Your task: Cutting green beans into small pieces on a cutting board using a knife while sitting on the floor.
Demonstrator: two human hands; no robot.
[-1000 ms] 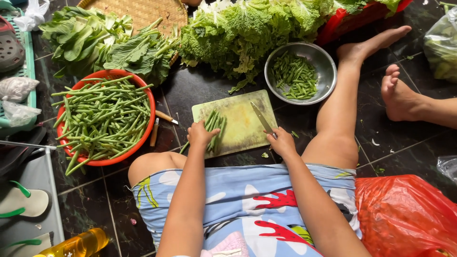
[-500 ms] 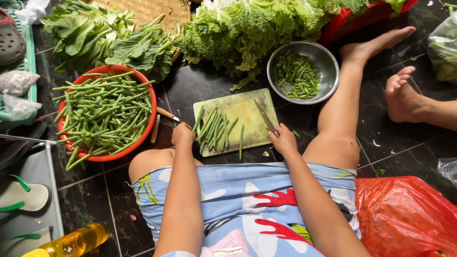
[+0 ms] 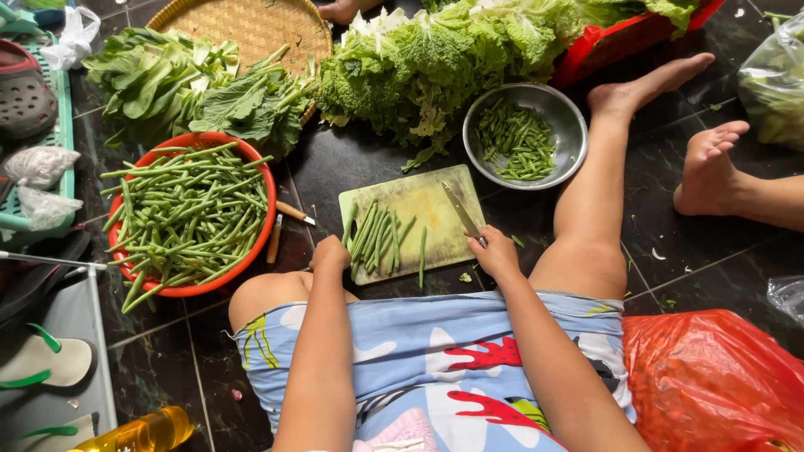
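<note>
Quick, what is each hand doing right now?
Left hand: closed, resting on the green beans on the cutting board.
Right hand: closed, holding the knife.

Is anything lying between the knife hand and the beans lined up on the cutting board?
Nothing visible does. The right hand holds the knife over bare cutting board, and the green beans lie just beyond it, with the left hand at their near ends.
</note>
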